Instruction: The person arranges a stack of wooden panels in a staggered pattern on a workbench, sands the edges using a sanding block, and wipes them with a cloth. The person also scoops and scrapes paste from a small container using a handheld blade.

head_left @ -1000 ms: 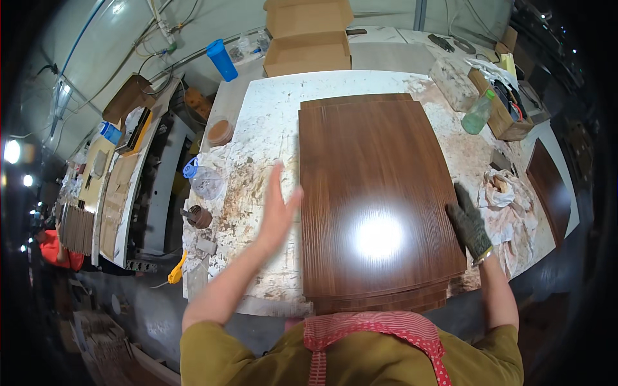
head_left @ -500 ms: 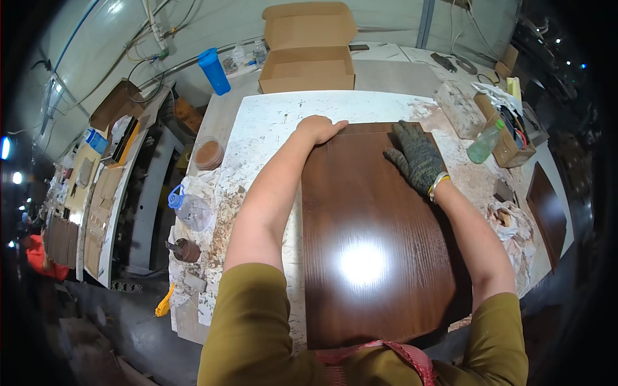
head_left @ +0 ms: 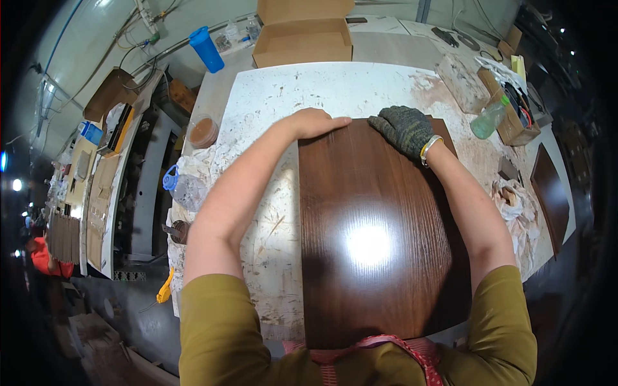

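Note:
A glossy dark brown wood-grain panel (head_left: 360, 193) lies lengthwise in front of me, its near end against my body and a bright light reflection on its face. My bare left hand (head_left: 317, 123) grips the far left corner, with the thumb on top and the other fingers out of sight beyond the edge. At the far edge, right of the middle, my right hand (head_left: 405, 130) in a dark grey-green knit glove is closed over the panel, its thumb side toward my left hand. The panel's underside is hidden.
Under the panel is a stained white board (head_left: 277, 90). An open cardboard box (head_left: 302, 45) and blue cup (head_left: 207, 50) stand behind it. At left are a round tub (head_left: 203, 132) and clear jug (head_left: 187, 192); at right, a green bottle (head_left: 488, 119), tool box (head_left: 515, 132) and crumpled cloth (head_left: 515, 209).
My right hand has gone from lying flat with spread fingers to closing over the far edge, nearer my left hand. The left still holds its corner; the view has shifted slightly.

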The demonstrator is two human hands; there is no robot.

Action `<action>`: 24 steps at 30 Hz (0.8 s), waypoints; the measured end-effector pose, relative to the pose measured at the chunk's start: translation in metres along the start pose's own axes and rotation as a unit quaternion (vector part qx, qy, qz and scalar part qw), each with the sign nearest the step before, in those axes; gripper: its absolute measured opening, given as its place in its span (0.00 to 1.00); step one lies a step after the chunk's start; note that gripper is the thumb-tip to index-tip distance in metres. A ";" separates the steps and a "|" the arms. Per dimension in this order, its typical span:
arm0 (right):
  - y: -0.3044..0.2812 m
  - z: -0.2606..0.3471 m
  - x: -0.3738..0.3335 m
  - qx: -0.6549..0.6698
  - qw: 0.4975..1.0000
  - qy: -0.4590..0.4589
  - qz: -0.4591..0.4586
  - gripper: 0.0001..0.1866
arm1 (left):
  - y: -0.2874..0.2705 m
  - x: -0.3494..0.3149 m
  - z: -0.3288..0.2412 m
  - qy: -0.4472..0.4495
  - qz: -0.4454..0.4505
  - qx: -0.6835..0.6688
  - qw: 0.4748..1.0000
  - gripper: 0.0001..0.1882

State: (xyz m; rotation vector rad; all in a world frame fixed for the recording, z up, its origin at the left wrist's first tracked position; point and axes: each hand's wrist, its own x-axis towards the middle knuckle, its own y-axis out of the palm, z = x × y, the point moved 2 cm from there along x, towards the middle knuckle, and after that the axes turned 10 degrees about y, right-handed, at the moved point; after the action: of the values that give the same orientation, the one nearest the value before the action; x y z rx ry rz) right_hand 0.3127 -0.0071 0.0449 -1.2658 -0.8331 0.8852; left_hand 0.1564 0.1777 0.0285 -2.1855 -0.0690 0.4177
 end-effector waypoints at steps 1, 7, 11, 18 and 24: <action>0.001 0.000 -0.003 0.002 1.000 0.005 -0.004 0.29 | 0.000 0.000 0.004 -0.001 0.015 -0.059 0.998 0.46; 0.005 -0.002 -0.005 0.023 0.999 0.006 -0.033 0.28 | 0.003 0.014 0.031 -0.070 -0.002 -0.161 0.985 0.44; -0.007 0.004 -0.021 0.032 0.999 0.030 -0.028 0.26 | 0.008 0.014 0.036 -0.068 0.055 -0.230 0.969 0.37; 0.002 -0.036 -0.089 0.031 0.992 -0.056 -0.111 0.33 | 0.005 0.020 0.051 -0.036 0.091 -0.313 0.945 0.31; -0.046 -0.099 -0.259 0.178 0.919 0.262 -0.234 0.28 | 0.037 0.004 0.119 -0.076 -0.046 -0.555 0.827 0.34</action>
State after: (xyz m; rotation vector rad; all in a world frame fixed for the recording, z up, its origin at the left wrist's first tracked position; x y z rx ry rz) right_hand 0.2933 -0.2864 0.0696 -0.8617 -0.4789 0.2646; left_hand 0.1187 0.2472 -0.0677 -3.2626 -0.6483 0.5808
